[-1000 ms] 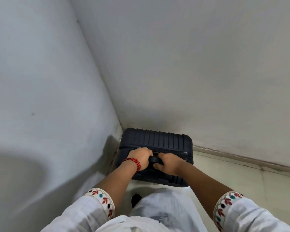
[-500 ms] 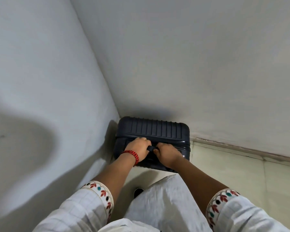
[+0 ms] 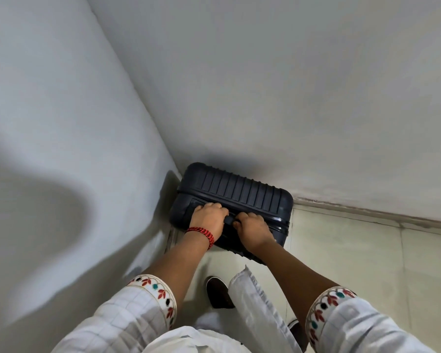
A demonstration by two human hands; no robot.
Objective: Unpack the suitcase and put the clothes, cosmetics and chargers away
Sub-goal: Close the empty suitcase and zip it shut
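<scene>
Closest in, two white checked sleeves [image 3: 127, 319], each cuff edged with red leaves and teal and black dots. Between them hangs a pale garment hem [image 3: 250, 296], and a dark shoe [image 3: 218, 293] is planted on the cream floor tiles [image 3: 341, 250]. Follow the bare forearms forward: a red-and-black thread bracelet [image 3: 201, 233] circles the left wrist. Now the grip. The left hand [image 3: 209, 219] and right hand [image 3: 252, 226] sit side by side, knuckles up, fingers curled round the top handle [image 3: 229, 219], with only a short dark stretch of it showing between them. Under them is the suitcase [image 3: 239, 192]: a dark hard shell with rounded corners, raised ribs running across its top and a seam line along its length. It is closed, so whatever is inside stays hidden. It stands upright, tucked into the corner just beside the left wall [image 3: 61, 123] and the far wall [image 3: 290, 85]. A scuffed skirting strip [image 3: 367, 214] runs off to the right.
</scene>
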